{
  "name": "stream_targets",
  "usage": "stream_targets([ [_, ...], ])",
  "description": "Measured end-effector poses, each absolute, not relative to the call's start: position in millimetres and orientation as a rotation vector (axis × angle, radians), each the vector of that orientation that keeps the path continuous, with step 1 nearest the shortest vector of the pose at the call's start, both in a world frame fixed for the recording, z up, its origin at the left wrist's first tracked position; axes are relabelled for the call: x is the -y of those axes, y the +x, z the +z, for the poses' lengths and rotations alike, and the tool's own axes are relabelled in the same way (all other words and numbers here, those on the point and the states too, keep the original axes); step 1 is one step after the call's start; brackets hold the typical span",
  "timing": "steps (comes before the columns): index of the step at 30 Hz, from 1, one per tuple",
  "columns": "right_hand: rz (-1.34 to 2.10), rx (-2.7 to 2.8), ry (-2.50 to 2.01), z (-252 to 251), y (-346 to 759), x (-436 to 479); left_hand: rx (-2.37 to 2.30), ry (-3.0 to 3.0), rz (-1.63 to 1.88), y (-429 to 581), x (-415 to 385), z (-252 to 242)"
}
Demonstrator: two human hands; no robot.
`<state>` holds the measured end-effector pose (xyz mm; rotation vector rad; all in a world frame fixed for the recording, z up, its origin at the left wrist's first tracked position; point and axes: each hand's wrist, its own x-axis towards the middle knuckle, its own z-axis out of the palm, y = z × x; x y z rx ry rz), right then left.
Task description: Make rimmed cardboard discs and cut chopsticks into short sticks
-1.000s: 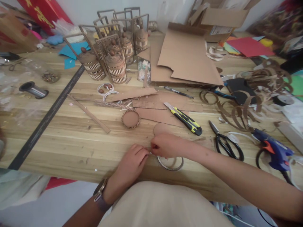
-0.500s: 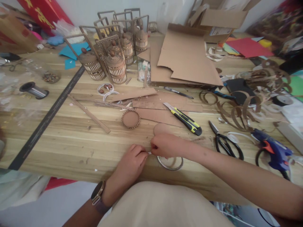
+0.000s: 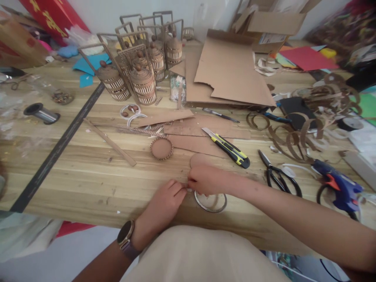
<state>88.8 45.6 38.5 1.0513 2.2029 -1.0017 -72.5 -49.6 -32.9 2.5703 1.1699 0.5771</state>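
"What do you have in your hands?"

"On my feed, my left hand (image 3: pixel 168 200) and right hand (image 3: pixel 207 179) are both pinched, fingertips nearly meeting on a small pale piece (image 3: pixel 188 190) over the near part of the bench (image 3: pixel 88 172). The fingers hide most of it, so I can't tell its shape."

"And the ring?"

"The ring (image 3: pixel 211 212) has its far side hidden by my right hand. I can't tell whether they touch, or whether the pale piece belongs to it."

"How would you handle this well?"

"Lightly, I think. I'd brace both wrists and work with small finger movements, since a hard squeeze could bend something so slight. I'd mind my right forearm too: the scissors (image 3: pixel 270 169) lie just beyond it, and the cardboard disc (image 3: pixel 199 159) beside my knuckles could be nudged."
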Motion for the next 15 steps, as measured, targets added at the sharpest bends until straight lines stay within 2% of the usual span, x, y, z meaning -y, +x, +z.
stream_targets([
  [15, -0.996, -2.142, 1.142, 65, 94, -41, -1.091, 2.770, 0.436, -72, 47, -27],
])
